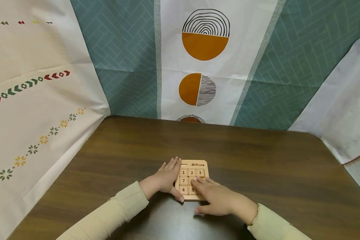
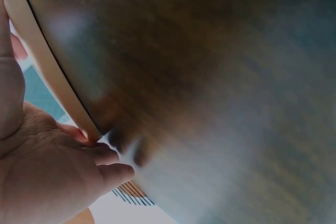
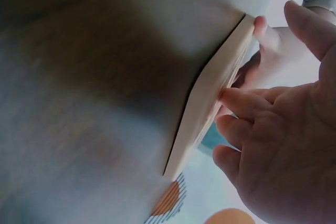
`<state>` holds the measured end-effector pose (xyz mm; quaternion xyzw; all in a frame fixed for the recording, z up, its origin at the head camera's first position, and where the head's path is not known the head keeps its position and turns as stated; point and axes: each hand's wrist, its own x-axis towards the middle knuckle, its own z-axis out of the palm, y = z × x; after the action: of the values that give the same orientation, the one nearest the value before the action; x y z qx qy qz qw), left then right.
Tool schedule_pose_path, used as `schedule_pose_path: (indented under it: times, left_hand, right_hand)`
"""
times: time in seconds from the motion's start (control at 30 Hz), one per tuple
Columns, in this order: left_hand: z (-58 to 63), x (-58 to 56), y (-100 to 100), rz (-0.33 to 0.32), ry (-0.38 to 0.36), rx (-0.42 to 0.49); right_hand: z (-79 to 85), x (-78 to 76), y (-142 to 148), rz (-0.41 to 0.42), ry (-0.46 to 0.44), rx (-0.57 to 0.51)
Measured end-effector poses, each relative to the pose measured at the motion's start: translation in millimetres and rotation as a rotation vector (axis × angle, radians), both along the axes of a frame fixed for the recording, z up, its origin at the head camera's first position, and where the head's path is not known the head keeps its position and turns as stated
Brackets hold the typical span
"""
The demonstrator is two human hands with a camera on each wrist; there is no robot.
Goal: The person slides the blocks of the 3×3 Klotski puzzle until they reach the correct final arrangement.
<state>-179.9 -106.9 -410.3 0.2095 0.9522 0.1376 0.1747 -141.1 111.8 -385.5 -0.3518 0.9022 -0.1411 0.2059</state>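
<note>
A light wooden number sliding puzzle point(image 1: 192, 172) lies flat on the dark table. Tiles 1, 2, 3 fill its top row; 7, 4 and 8 also show, the others being partly covered by fingers. Along the puzzle's left side rests my left hand point(image 1: 167, 176), fingers fairly straight at the far left corner and thumb at the near left corner. My right hand point(image 1: 220, 197) reaches over the lower right part, its fingertips point(image 3: 224, 95) on the tiles and its thumb spread out over the table. In the left wrist view, the puzzle's side edge point(image 2: 58, 72) runs between thumb and fingers.
The brown wood-grain table point(image 1: 132, 143) extends around the puzzle. Behind it hangs a teal and white cloth point(image 1: 132, 90) with orange half-circles. A patterned cream cloth point(image 1: 48, 110) borders the left, and a pale marbled cloth point(image 1: 345, 96) the right.
</note>
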Motion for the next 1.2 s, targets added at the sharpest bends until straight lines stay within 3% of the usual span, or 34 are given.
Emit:
schedule_pose_path:
  times: [0.27,0.53,0.73,0.9,1.1,1.2]
  left_hand:
    - [-1.6,-2.8,0.5,-0.004,-0.006,0.003]
    - [-2.1,0.4,0.8,0.006,-0.024,0.001]
    - [-1.6,1.9,0.6,0.003,-0.016,-0.004]
    - [-1.9,0.4,0.2,-0.003,-0.007,0.005]
    - [-0.5,-1.6,-0.1,0.004,-0.008,0.007]
    - [-0.1,-1.1,0.1,0.004,-0.011,0.008]
  right_hand:
    - [2.0,-1.1,14.6,-0.035,-0.043,-0.034]
    - [-1.8,4.8,20.6,-0.036,-0.007,-0.046]
    - [-2.0,20.4,15.3,0.052,0.048,-0.037]
    - [0.1,29.3,7.8,0.103,0.083,0.04]
    - [-1.9,28.1,0.1,0.135,0.234,0.102]
    - [-3.3,22.8,-3.6,0.121,0.26,0.12]
